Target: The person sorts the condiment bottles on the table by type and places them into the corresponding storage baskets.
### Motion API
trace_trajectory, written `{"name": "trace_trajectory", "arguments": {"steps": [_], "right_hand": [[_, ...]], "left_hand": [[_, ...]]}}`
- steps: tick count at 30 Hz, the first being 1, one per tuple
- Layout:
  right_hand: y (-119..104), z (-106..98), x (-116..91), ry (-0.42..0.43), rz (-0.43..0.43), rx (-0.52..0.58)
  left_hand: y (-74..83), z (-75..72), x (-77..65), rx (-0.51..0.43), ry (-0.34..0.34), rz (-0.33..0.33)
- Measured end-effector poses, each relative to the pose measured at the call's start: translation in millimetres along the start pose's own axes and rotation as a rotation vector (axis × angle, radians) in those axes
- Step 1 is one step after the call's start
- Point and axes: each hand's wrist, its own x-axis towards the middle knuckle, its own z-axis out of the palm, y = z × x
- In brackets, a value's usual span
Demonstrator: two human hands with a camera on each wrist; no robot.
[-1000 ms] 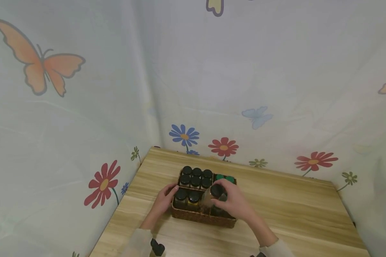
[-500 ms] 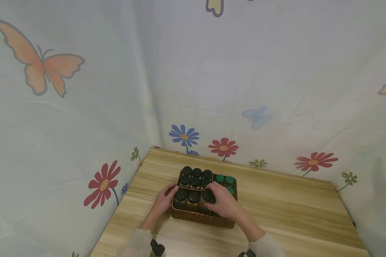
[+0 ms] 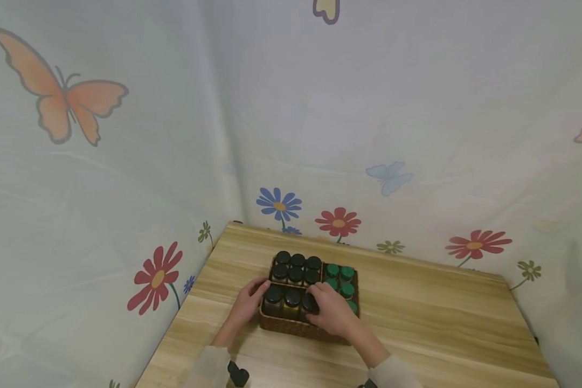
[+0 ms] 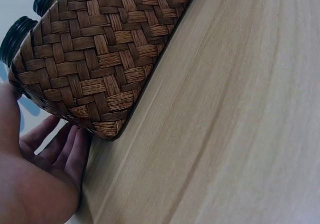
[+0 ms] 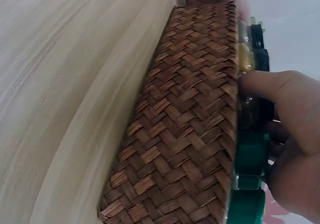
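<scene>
A brown woven basket point(image 3: 291, 326) with dividers stands on the wooden table, packed with lidded jars. My left hand point(image 3: 250, 299) holds its left side, thumb at the rim and fingers bent against the outer wall, as the left wrist view shows point(image 4: 45, 169). At the front compartment, my right hand point(image 3: 333, 310) grips a black-lidded jar point(image 3: 310, 303) by its top. That jar sits low in the compartment, right of a black-lidded jar with yellow contents point(image 3: 292, 302). In the right wrist view, the thumb of my right hand point(image 5: 295, 129) lies just over the basket's rim.
Several black-lidded jars point(image 3: 296, 268) fill the back left compartment. Green-lidded jars point(image 3: 346, 290) stand in the right compartment, partly behind my right hand. Bare wooden tabletop point(image 3: 436, 307) extends to the right. A flower-printed cloth wall point(image 3: 310, 134) rises behind the table.
My right hand has moved left and down with the black-lidded jar, from above the basket into the front compartment. More green lids show now. My left hand has stayed in place.
</scene>
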Motion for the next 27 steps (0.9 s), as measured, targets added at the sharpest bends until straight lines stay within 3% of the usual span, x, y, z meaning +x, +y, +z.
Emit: {"name": "trace_trajectory", "arguments": {"steps": [5,14,22,27], "right_hand": [[2,1,-5,0.011,0.022,-0.004],[-3,-4,-7,-0.007,0.042,-0.033],[-15,-21,-14,-0.144,0.071,0.029],[-26,-44,-22,-0.128,0.002,0.06]], "left_hand": [[2.8,5.3,-1.0,-0.043,-0.02,-0.026],[6.1,8.0,1.2,-0.027,-0.02,-0.06],[1.8,-1.0,-1.3,-0.033,-0.018,-0.055],[-3.5,-7.8,-3.2,-0.037,-0.005,-0.044]]}}
